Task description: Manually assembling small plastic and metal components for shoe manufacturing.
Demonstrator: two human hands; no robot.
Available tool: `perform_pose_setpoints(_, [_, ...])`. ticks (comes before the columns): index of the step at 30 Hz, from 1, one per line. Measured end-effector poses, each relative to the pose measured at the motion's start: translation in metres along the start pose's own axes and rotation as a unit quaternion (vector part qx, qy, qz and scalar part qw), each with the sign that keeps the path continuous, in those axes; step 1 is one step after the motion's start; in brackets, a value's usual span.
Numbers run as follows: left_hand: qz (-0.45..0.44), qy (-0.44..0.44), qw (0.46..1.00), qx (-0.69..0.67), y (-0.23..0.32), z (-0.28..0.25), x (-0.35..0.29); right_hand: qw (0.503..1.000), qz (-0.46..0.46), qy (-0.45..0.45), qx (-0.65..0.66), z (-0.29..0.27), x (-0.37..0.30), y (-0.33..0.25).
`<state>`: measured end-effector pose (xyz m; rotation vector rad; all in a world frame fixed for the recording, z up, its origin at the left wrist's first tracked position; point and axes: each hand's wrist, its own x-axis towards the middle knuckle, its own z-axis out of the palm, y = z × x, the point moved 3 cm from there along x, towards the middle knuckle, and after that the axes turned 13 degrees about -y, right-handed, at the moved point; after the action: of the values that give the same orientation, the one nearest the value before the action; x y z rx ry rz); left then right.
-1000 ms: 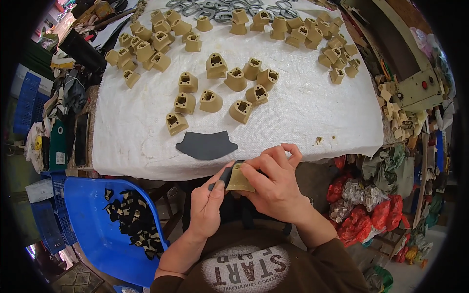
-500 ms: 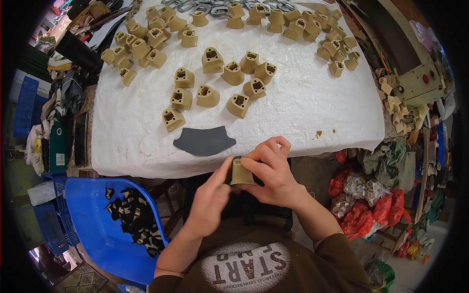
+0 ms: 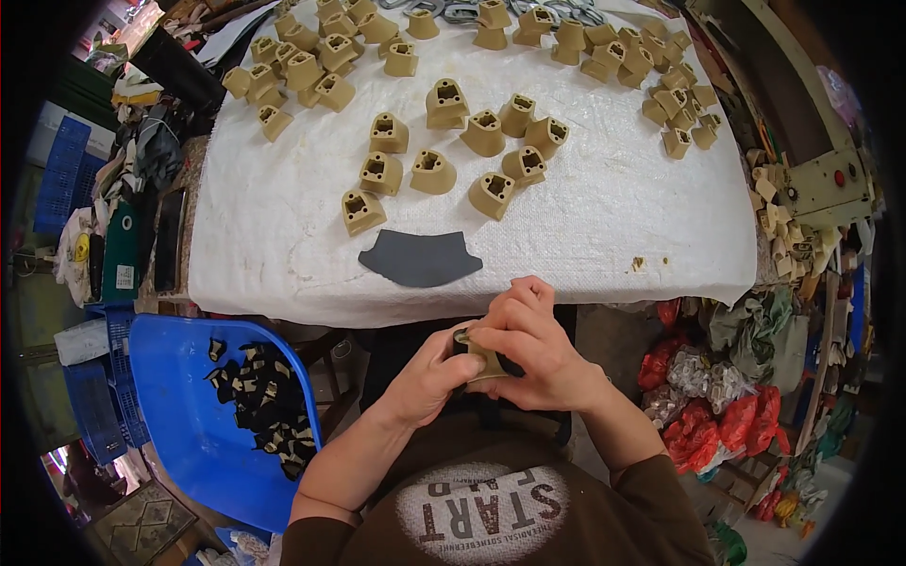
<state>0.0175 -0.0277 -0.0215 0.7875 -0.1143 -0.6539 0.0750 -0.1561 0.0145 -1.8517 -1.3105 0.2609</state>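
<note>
Close to my body, just off the table's front edge, a tan moulded piece [image 3: 487,359] is held between both hands. My left hand [image 3: 427,375] grips its left side, with the thumb pressed on the near face. My right hand [image 3: 536,351] closes round it from the right, fingers over its upper end. Dark material shows at the piece's upper left and beside the right fingers; how far it wraps round is hidden. A flat dark grey cut sheet with a curved edge [image 3: 422,258] lies on the table beyond my hands.
Several hollow tan pieces [image 3: 431,173] stand mid-table on a white woven cover [image 3: 604,212], with more toward the back. Grey metal rings [image 3: 462,11] lie at the far edge. A blue tub [image 3: 170,415] at left holds dark-covered pieces; red bags [image 3: 694,434] sit at right.
The view has shifted, so the table's contents sit further right. My left hand has come in from the piece's side, and its thumb now presses the near face. The right hand keeps its grip.
</note>
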Motion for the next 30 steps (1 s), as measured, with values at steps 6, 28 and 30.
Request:
perform_pose_setpoints(6, [0.143, 0.135, 0.977, 0.078, -0.002, -0.003, -0.007, 0.999, 0.034, 0.032, -0.010, -0.008, -0.003, 0.006])
perform_pose_setpoints(28, [0.335, 0.173, 0.707, 0.598, 0.021, 0.021, -0.016, 0.997, 0.037, -0.065, -0.009, -0.007, -0.002, -0.002])
perform_pose_setpoints(30, [0.342, 0.175, 0.721, 0.577, 0.020, 0.020, -0.018, 0.997, 0.042, -0.065, -0.021, -0.007, -0.002, -0.003])
